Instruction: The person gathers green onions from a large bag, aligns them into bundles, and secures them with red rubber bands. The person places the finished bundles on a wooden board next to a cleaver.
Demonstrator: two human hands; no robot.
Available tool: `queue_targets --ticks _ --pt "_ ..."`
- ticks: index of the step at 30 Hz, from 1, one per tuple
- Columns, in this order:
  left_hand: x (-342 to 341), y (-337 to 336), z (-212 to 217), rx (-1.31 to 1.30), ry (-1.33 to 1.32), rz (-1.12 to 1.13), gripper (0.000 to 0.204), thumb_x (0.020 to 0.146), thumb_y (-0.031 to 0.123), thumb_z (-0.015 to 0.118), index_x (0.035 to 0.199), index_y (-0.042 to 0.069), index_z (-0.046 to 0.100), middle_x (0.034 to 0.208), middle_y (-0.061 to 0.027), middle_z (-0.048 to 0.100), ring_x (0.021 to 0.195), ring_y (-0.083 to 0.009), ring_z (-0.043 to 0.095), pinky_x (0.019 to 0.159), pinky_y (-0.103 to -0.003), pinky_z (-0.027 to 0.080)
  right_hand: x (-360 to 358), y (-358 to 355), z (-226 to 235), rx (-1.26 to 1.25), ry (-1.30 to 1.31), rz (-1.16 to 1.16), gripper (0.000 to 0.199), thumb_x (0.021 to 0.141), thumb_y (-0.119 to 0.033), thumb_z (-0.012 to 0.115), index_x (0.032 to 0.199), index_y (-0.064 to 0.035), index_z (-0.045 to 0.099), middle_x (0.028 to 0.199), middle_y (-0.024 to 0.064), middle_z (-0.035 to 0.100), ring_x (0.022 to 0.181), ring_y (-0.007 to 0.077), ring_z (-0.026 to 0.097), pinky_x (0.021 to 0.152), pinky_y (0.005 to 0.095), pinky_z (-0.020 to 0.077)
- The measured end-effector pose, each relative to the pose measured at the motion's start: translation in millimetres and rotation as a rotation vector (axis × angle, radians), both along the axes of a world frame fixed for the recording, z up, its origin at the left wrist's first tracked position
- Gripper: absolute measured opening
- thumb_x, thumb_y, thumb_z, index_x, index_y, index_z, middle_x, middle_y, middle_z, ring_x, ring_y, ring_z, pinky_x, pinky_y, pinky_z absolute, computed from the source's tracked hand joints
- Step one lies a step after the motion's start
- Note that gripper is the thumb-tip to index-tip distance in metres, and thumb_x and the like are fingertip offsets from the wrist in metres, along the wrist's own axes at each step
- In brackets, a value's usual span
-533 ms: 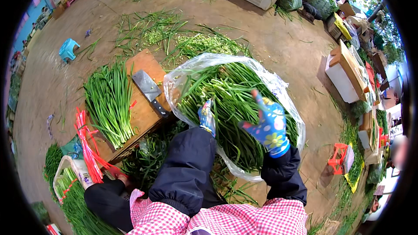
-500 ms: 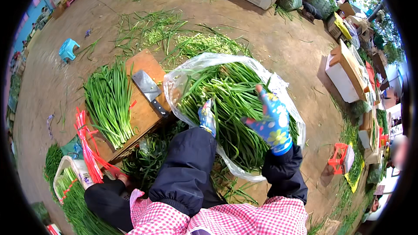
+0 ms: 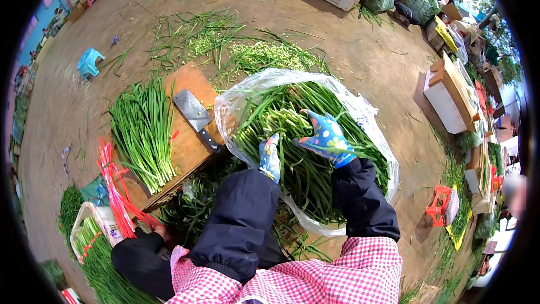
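Note:
A heap of green garlic chives (image 3: 315, 171) with pale stem ends lies in a clear plastic bag (image 3: 228, 114) spread wide in front of me. My left hand (image 3: 269, 160), in a blue flowered glove, is closed on chives at the heap's left side; its fingertips are partly hidden among the stems. My right hand (image 3: 327, 139), gloved alike, reaches in from the right over the stem ends, thumb and fingers apart. Left of the bag, a cleaver (image 3: 193, 111) with a black handle rests on a wooden board (image 3: 194, 81), beside a bundle of chives (image 3: 140, 129).
Red plastic ties (image 3: 111, 177) hang at the board's near left corner. A basket (image 3: 84, 214) of tied chives stands below them. Trimmings (image 3: 270, 55) litter the floor beyond the bag. A blue stool (image 3: 89, 63) is far left, a red stool (image 3: 437, 205) right, foam boxes (image 3: 447, 98) farther right.
My right hand has swung left and inward, from above the heap's right side to the stem ends near my left hand. My left hand stays nearly in place.

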State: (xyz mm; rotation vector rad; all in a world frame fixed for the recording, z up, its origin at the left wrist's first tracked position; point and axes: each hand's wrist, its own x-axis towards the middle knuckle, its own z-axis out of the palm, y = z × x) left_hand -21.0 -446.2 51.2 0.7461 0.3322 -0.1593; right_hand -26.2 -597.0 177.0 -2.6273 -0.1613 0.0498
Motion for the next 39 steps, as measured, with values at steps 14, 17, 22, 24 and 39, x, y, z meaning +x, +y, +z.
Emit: queue_targets --ticks 14,17,22,24,39 --pt "-5 16 26 0.01 0.009 -0.181 0.047 0.086 0.0 0.058 0.13 0.003 0.041 0.114 -0.0086 0.056 0.101 -0.0154 0.056 0.088 -0.026 0.047 -41 50 -11 0.086 -0.25 -0.006 0.075 0.062 -0.02 0.077 0.128 -0.0046 0.045 0.103 0.0156 0.057 0.1 0.0331 0.054 0.094 0.0422 0.039" --pt "-6 13 41 0.023 0.13 -0.123 0.043 0.084 0.002 0.062 0.124 0.004 0.047 0.108 -0.006 0.059 0.093 -0.014 0.059 0.083 -0.024 0.048 -35 32 -13 0.434 -0.089 -0.016 0.069 0.069 -0.018 0.076 0.128 -0.0013 0.045 0.113 0.0152 0.058 0.105 0.0265 0.055 0.09 0.0352 0.0422" --pt "-8 13 23 0.07 -0.003 -0.168 0.042 0.087 0.013 0.058 0.126 0.004 0.045 0.109 -0.0054 0.06 0.096 -0.0149 0.058 0.084 -0.029 0.046 -21 12 -21 0.599 0.056 -0.08 0.052 0.078 -0.021 0.069 0.123 -0.0051 0.05 0.107 0.0111 0.06 0.099 0.0235 0.058 0.085 0.0335 0.0444" --pt "-12 15 52 0.153 -0.014 -0.184 0.044 0.088 0.015 0.057 0.129 0.004 0.043 0.113 -0.0053 0.057 0.1 -0.0148 0.056 0.087 -0.029 0.045 -27 15 -15 0.202 -0.159 0.037 0.049 0.078 -0.026 0.068 0.121 -0.0058 0.053 0.102 0.0157 0.059 0.096 0.0333 0.057 0.083 0.0374 0.0457" --pt "-9 26 32 -0.001 0.182 -0.136 0.031 0.081 0.021 0.062 0.107 0.003 0.062 0.101 -0.0054 0.061 0.092 -0.0167 0.057 0.083 -0.031 0.045 -63 61 -21 -0.185 -0.307 0.159 0.055 0.07 -0.023 0.067 0.122 -0.0116 0.053 0.08 0.0053 0.052 0.072 0.0257 0.052 0.065 0.0381 0.0405"
